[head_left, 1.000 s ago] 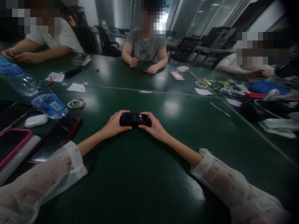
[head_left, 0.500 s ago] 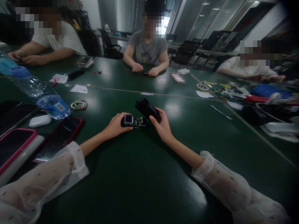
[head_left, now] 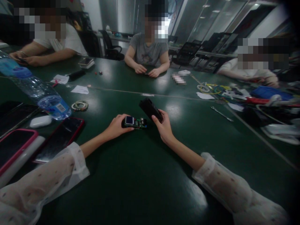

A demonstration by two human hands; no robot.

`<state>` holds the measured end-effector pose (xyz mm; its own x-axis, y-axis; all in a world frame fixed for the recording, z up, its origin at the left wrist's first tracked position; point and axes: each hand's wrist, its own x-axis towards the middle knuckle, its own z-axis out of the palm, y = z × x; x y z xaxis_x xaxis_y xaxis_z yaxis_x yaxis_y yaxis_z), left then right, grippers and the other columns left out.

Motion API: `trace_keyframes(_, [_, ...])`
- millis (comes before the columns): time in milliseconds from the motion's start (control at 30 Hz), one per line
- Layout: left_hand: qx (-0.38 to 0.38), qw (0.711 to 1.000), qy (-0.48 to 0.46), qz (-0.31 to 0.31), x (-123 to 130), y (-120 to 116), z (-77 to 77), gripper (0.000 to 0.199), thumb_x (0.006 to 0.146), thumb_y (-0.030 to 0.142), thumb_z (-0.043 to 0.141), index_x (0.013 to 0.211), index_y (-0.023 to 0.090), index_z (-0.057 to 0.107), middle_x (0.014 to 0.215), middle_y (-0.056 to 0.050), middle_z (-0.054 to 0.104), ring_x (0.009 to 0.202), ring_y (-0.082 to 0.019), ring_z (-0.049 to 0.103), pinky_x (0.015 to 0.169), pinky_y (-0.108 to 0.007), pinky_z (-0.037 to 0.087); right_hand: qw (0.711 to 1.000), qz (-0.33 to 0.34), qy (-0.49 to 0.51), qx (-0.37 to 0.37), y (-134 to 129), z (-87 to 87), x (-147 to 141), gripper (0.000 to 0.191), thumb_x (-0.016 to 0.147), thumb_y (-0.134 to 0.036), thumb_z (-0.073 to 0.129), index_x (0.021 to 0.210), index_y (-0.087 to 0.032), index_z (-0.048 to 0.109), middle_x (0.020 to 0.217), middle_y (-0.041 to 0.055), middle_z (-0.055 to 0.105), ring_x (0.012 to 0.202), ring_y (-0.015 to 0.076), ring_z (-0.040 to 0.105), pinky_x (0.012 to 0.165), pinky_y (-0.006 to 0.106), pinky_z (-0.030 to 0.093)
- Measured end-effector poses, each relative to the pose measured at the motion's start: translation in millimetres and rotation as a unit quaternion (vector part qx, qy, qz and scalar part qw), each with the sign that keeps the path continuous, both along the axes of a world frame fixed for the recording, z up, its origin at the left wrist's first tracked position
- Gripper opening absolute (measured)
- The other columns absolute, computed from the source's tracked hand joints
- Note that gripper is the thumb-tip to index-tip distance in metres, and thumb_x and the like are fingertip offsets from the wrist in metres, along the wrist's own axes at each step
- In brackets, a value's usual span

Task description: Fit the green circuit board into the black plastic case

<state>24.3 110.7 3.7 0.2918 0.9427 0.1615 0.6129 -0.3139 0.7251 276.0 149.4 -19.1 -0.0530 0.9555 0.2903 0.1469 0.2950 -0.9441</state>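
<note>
Between the thumb and fingers of my left hand (head_left: 117, 125) is a small green circuit board with a square screen (head_left: 138, 123), lying low at the table's middle. My right hand (head_left: 165, 126) is closed around a black plastic casing (head_left: 150, 108), tilted and raised just to the right of the board. A narrow gap shows between casing and board. The fingers behind the casing are partly hidden, and its inner side is hard to make out.
On the left lie a water bottle (head_left: 47, 97), a red-edged phone (head_left: 62, 137), a white earbud case (head_left: 41, 121) and bead bracelets (head_left: 79, 105). To the right are a wrench (head_left: 221, 113) and tangled cables (head_left: 217, 89). Several people sit around the green table (head_left: 131, 187).
The black casing in my right hand has shifted slightly right and turned a little more upright. My left hand and the circuit board have hardly moved.
</note>
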Motion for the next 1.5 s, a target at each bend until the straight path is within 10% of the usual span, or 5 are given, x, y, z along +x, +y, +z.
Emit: trace_keyframes(1500, [0.021, 0.999, -0.016, 0.018, -0.7, 3.8, -13.0, 0.098, 0.064, 0.051, 0.078, 0.144, 0.024, 0.027, 0.139, -0.016, 0.043, 0.124, -0.035, 0.046, 0.1, -0.055, 0.038, 0.948, 0.213, -0.209, 0.107, -14.7, 16.4, -6.8, 0.051, 0.082, -0.028, 0.067, 0.127, -0.025, 0.043, 0.123, 0.0086, 0.053, 0.117, 0.0251, 0.053, 0.1, 0.048, 0.044])
